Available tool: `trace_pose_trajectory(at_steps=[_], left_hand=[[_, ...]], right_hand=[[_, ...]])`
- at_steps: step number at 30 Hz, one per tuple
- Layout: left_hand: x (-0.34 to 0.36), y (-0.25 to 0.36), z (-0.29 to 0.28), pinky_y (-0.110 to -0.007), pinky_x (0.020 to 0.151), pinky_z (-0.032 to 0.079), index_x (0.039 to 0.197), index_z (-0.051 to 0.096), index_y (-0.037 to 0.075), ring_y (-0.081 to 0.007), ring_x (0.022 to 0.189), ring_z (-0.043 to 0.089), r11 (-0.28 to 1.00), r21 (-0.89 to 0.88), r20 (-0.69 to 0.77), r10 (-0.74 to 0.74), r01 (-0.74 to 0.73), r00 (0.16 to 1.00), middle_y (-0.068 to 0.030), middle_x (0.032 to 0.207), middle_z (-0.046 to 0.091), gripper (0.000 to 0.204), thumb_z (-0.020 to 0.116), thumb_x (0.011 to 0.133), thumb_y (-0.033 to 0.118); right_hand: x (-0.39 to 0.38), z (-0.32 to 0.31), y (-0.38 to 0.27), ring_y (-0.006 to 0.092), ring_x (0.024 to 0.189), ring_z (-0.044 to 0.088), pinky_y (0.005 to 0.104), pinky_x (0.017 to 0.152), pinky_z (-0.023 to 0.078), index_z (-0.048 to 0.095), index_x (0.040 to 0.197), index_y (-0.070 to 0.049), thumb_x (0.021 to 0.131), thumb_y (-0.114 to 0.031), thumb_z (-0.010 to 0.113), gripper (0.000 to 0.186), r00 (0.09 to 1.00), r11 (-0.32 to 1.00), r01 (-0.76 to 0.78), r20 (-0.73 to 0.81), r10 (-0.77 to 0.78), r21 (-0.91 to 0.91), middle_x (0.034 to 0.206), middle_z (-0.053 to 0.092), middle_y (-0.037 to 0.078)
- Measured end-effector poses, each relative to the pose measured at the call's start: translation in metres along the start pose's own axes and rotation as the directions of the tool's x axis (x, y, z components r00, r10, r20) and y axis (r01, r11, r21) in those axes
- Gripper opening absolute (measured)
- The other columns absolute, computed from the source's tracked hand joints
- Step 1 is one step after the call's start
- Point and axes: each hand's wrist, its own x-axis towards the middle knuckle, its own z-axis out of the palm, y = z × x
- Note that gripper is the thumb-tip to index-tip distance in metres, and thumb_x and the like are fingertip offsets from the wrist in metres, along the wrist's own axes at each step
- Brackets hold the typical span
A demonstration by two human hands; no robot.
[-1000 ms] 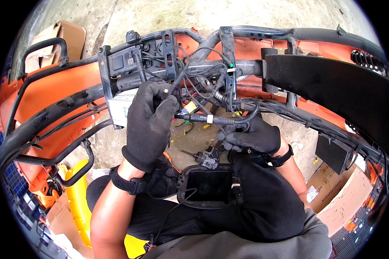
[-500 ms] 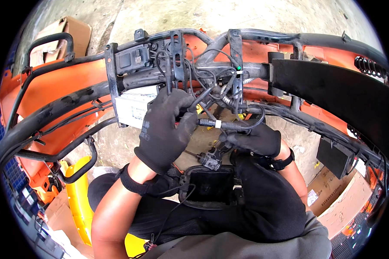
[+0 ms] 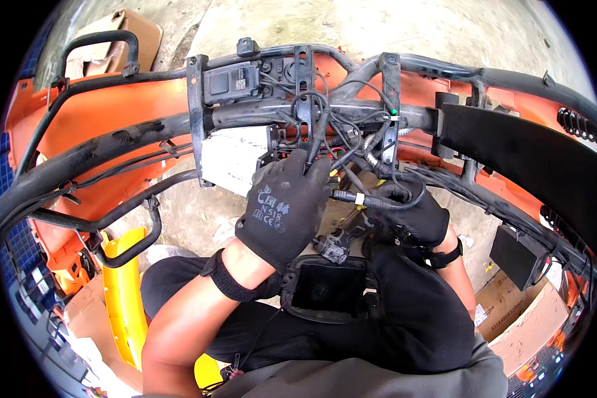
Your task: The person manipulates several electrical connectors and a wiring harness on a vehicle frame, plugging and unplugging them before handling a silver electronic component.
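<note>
My left hand [image 3: 286,211], in a black glove, is closed at the wiring of a black tubular frame [image 3: 129,138]. Its thumb and fingers pinch a black cable connector [image 3: 319,136] that rises from the grip. My right hand [image 3: 423,217], also gloved in black, is curled below the frame's near rail, its fingertips partly hidden. A black cable with a white band [image 3: 360,199] runs from beside the left fingers and loops over the right hand. What the right fingers hold cannot be made out. A dark grey jointed part [image 3: 333,247] lies between my hands.
A white box-shaped unit [image 3: 229,159] and a black module [image 3: 231,83] sit in the frame, over orange body panels [image 3: 136,99]. A black curved plate [image 3: 521,146] spans the right. Cardboard boxes [image 3: 527,318] and a yellow panel [image 3: 124,305] stand nearby. A screen-like black unit [image 3: 328,288] rests by my legs.
The view has shifted, so the frame sits farther right. My left hand has turned its back upward and its fingers have closed in at the connector. The right hand has drawn back slightly under the cable.
</note>
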Motion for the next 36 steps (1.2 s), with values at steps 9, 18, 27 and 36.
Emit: trace_pose_trajectory(at_steps=[9,18,27,36], left_hand=[[-0.003,-0.004,0.003,-0.05,0.075,0.052,0.123,0.061,0.007,-0.0393,0.089,0.066,0.996,0.082,0.078,0.009,-0.016,0.997,-0.0178,0.108,0.061,0.039,0.071,0.086,0.009],[0.001,0.003,-0.004,-0.05,0.076,0.054,0.118,0.063,0.006,-0.0404,0.09,0.065,1.0,-0.017,-0.039,-0.022,0.021,0.999,-0.0172,0.112,0.062,0.038,0.073,0.082,0.004],[0.001,0.002,-0.008,-0.048,0.081,0.05,0.108,0.068,0.008,-0.0365,0.094,0.064,0.991,0.124,-0.112,0.058,-0.044,0.992,-0.0143,0.102,0.064,0.028,0.074,0.082,0.011],[0.004,0.006,-0.017,-0.047,0.082,0.048,0.102,0.067,0.01,-0.0332,0.089,0.063,0.984,0.179,-0.163,0.008,0.022,0.987,-0.0111,0.09,0.062,0.023,0.076,0.08,0.011]], right_hand=[[-0.002,0.005,-0.002,0.011,0.092,0.066,0.0281,0.083,0.055,0.074,0.117,-0.003,0.091,-0.007,0.077,0.026,1.0,1.0,-0.005,-0.019,0.006,0.014,0.101,0.075,0.004],[-0.003,0.004,-0.008,0.0102,0.089,0.066,0.0288,0.081,0.054,0.075,0.115,-0.005,0.092,-0.009,0.077,0.024,0.999,0.999,-0.029,-0.019,0.028,-0.039,0.1,0.075,0.003],[-0.003,0.005,-0.009,0.0085,0.085,0.065,0.0263,0.076,0.054,0.074,0.108,-0.001,0.09,-0.007,0.078,0.019,0.995,0.993,-0.075,-0.053,0.08,0.094,0.095,0.073,0.002],[-0.002,0.003,-0.011,0.0066,0.077,0.064,0.0233,0.066,0.051,0.073,0.106,-0.001,0.09,-0.005,0.078,0.017,0.995,0.988,-0.083,-0.042,0.089,0.128,0.091,0.072,0.002]])
